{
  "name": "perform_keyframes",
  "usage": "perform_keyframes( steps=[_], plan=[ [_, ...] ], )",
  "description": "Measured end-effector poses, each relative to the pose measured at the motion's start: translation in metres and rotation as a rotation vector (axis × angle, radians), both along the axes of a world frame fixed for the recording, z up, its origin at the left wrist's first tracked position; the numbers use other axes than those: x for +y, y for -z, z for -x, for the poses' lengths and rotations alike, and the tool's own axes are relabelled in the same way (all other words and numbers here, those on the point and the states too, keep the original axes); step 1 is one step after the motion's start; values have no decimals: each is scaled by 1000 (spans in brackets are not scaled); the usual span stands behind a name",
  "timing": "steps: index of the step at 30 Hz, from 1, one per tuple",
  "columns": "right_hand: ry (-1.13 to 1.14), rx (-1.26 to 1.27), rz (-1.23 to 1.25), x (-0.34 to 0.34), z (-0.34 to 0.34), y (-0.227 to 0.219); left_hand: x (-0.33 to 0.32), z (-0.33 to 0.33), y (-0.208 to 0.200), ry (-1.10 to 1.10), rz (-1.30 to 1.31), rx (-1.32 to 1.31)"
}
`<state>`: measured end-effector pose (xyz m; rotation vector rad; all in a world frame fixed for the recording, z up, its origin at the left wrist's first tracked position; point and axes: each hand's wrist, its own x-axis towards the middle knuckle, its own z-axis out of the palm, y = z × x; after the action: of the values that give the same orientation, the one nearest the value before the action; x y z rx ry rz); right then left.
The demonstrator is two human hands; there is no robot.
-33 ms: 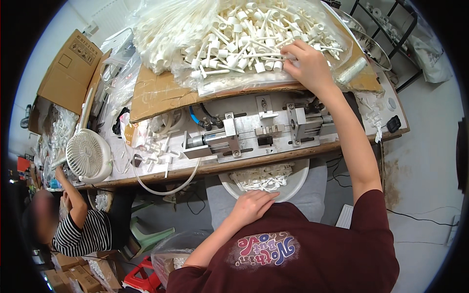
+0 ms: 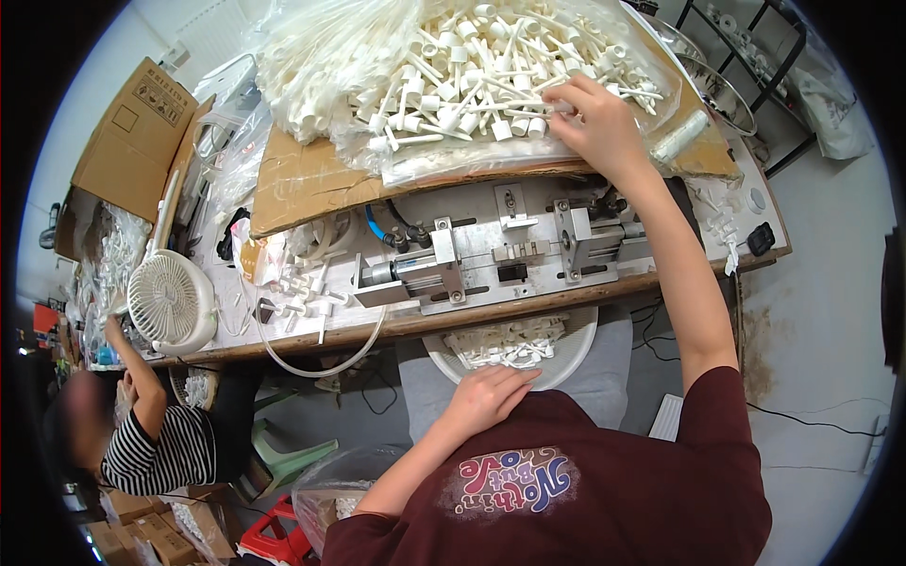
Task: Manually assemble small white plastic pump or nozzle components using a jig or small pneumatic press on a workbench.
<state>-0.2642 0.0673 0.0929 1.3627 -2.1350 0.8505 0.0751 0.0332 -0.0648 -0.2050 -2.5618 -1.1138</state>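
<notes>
- Your left hand [image 2: 486, 396] lay loosely flat, fingers extended, at the near rim of a white basin [image 2: 582, 341] with small white parts [image 2: 514, 354] inside.
- Bench edge [image 2: 415, 327] ran just beyond; metal fixture [image 2: 543, 275] sat along it, open gap between its uprights.
- Cardboard [image 2: 302, 179] front edge curved behind the fixture.
- Your right hand [image 2: 590, 118] was half-curled; couldn't tell if it gripped anything.
- White plastic pieces [image 2: 491, 85], slim stems with wide cylindrical ends, lay heaped at its fingertips, mostly leftward and beyond.

The view's top cuts off the bag [image 2: 326, 61] of white parts [image 2: 460, 54].
</notes>
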Motion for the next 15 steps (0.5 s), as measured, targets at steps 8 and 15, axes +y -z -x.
perform_keyframes(
  steps=[8, 15],
  plan=[
    [-84, -436, 172, 24, 1, -9, -13, 37, -66, -17, 9, 246],
    [-202, -780, 281, 53, -41, -12, -51, 106, -134, -211, 177, 540]
  ],
)
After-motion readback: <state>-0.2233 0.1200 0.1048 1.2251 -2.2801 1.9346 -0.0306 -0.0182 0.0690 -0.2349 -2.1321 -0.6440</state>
